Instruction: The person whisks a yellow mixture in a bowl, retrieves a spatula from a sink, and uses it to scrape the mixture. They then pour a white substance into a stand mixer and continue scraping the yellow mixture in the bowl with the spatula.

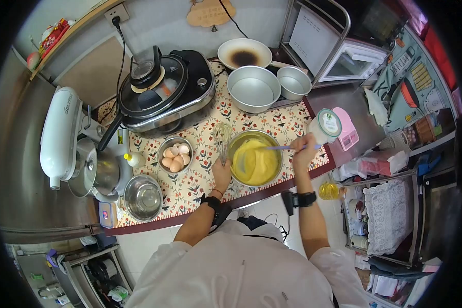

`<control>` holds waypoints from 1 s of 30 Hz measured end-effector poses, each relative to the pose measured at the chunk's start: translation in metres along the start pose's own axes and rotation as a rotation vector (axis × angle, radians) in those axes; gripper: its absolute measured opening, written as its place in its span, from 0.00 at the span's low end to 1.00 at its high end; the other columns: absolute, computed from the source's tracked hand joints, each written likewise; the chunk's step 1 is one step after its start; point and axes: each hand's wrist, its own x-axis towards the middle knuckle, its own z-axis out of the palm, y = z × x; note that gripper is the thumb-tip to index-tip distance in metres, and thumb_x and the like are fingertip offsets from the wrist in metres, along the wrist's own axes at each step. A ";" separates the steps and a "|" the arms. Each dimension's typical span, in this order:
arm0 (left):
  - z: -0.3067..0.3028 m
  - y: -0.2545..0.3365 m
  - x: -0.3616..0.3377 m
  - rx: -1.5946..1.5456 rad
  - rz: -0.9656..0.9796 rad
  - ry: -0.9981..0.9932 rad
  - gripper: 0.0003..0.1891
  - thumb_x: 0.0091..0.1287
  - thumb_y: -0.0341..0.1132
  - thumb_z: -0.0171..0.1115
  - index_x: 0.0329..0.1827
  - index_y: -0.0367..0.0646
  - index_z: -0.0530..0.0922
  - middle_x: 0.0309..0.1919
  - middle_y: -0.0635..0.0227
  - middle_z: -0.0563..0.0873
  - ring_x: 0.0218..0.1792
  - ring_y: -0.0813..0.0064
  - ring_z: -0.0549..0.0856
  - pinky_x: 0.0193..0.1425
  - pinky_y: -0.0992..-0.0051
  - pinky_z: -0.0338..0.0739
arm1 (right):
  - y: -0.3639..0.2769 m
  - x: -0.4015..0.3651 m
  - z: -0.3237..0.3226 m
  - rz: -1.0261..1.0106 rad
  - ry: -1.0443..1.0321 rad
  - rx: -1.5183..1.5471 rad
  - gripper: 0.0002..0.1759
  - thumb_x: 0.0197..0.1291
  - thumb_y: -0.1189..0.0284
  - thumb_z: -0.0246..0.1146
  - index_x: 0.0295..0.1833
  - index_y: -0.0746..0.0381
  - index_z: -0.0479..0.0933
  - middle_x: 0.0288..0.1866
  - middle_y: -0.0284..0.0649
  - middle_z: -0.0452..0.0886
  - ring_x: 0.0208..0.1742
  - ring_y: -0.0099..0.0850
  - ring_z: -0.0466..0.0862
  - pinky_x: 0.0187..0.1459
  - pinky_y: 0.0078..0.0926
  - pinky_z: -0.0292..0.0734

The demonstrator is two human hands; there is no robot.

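Close to the front edge of the surface point(190, 189), the left hand point(222, 175) is closed on a whisk point(222, 137) beside the bowl of yellow batter point(255, 160). The right hand point(304, 151) grips a spatula point(285, 148) reaching into it. A hard stroke could slide the bowl off the front, or knock the green-lidded tub point(326, 126) off the right edge. Toward the left edge sit a bowl of eggs point(175, 155) and an empty bowl point(142, 197). A cooker point(169, 90) and pans point(254, 88) crowd the far edge, leaving little room.
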 end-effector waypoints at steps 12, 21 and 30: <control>0.007 -0.015 -0.007 -0.091 -0.024 0.055 0.15 0.60 0.34 0.54 0.38 0.26 0.73 0.27 0.44 0.80 0.31 0.52 0.80 0.38 0.64 0.72 | -0.030 -0.008 -0.029 0.383 0.018 0.263 0.15 0.58 0.70 0.47 0.19 0.58 0.57 0.09 0.30 0.55 0.11 0.20 0.56 0.16 0.21 0.54; -0.013 0.000 -0.020 -0.213 -0.310 -0.134 0.17 0.61 0.39 0.56 0.38 0.29 0.75 0.21 0.51 0.80 0.28 0.62 0.80 0.35 0.66 0.72 | 0.050 -0.091 -0.003 -0.051 -0.327 -0.116 0.13 0.56 0.74 0.48 0.19 0.62 0.62 0.14 0.34 0.64 0.18 0.24 0.65 0.25 0.22 0.64; -0.014 0.007 0.046 0.137 0.075 -0.370 0.15 0.60 0.40 0.57 0.39 0.36 0.79 0.31 0.53 0.82 0.33 0.62 0.82 0.39 0.71 0.74 | -0.021 -0.029 0.003 0.215 -0.080 0.172 0.14 0.56 0.73 0.48 0.19 0.61 0.59 0.10 0.32 0.57 0.12 0.20 0.57 0.17 0.20 0.55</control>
